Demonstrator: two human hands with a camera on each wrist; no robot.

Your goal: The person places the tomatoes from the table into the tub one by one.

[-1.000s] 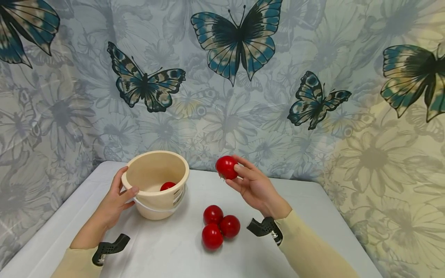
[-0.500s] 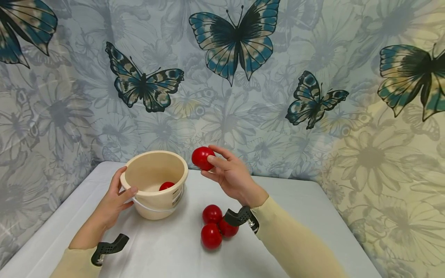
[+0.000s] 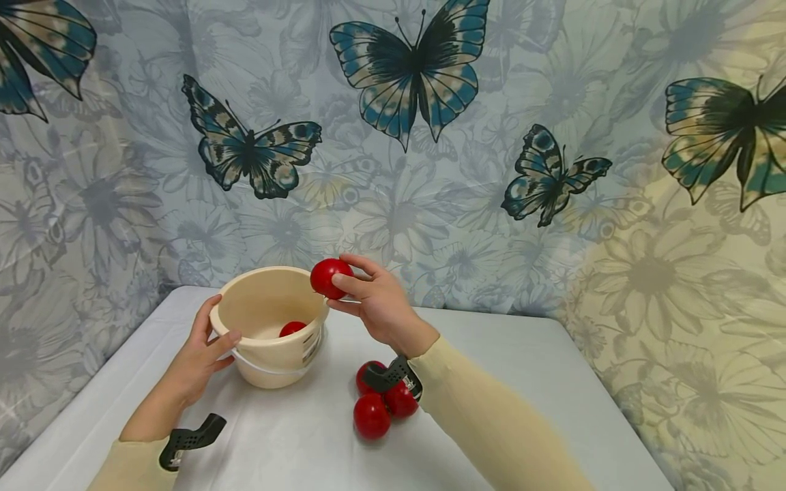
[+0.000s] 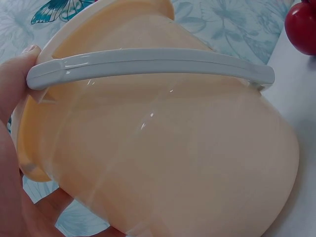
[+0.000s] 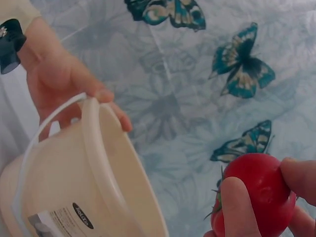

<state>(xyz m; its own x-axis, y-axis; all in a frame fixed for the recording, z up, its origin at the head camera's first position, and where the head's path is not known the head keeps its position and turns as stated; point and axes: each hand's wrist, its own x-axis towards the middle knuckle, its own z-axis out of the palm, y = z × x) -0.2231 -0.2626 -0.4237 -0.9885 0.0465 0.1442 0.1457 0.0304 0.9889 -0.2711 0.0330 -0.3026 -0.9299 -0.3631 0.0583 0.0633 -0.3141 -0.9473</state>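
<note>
A cream plastic bucket with a pale handle stands tilted slightly on the table's left half. My left hand grips its left rim, thumb over the edge and fingers around the outside. Inside the bucket lies one red tomato. My right hand pinches another tomato between thumb and fingers, right at the bucket's right rim and overlapping it in the head view. Green sepals of this tomato show in the right wrist view. Below the right wrist sit three more tomatoes, partly hidden by the wrist camera.
A white cloth covers the table. Behind it hangs a backdrop printed with butterflies and flowers. A printed label is on the bucket's side. Black wrist cameras are strapped to both wrists.
My right hand has carried its tomato leftward and slightly up, from over the table's middle to the bucket's right rim. The left hand keeps its grip on the bucket.
</note>
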